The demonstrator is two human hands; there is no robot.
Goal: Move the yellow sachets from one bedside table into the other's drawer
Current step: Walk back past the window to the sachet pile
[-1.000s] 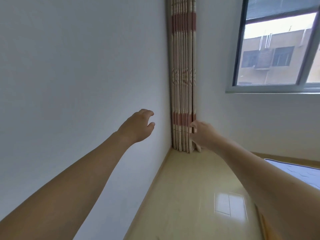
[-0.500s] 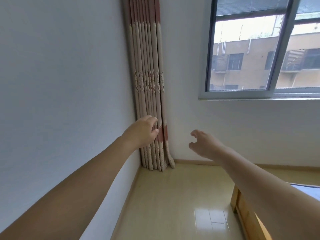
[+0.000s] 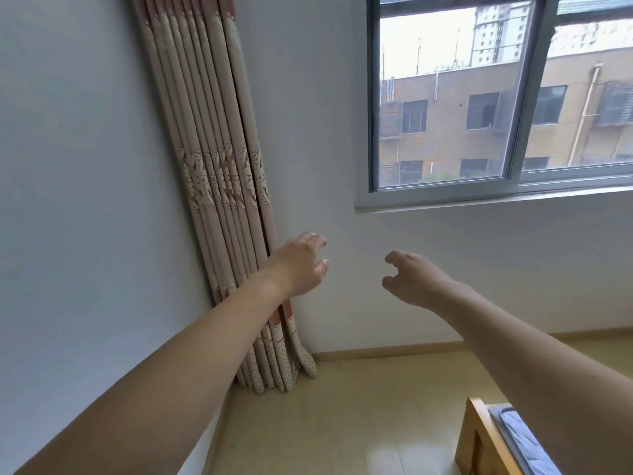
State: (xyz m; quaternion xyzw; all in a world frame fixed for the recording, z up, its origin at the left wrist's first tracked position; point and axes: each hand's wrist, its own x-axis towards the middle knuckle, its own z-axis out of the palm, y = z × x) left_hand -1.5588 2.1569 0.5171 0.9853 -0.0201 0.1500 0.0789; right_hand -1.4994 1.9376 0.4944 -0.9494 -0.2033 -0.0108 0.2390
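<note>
Your left hand (image 3: 299, 265) and right hand (image 3: 412, 279) reach out, fingers loosely curled, holding nothing. Pleated beige-pink curtain (image 3: 219, 173) at 11 o'clock; wooden bed corner (image 3: 479, 437) at 5 o'clock, pale wood floor (image 3: 342, 423) between.

The bed (image 3: 479, 440) and the curtain (image 3: 212, 166) run past the picture's edges

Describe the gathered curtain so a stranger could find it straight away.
Start at the grey-framed window and look left along the pale wall to the room's corner. There hangs the pleated beige curtain with pink stripes, bunched into a narrow column reaching the wooden floor. It is the only patterned fabric there, with an ornate band across its middle.
</note>
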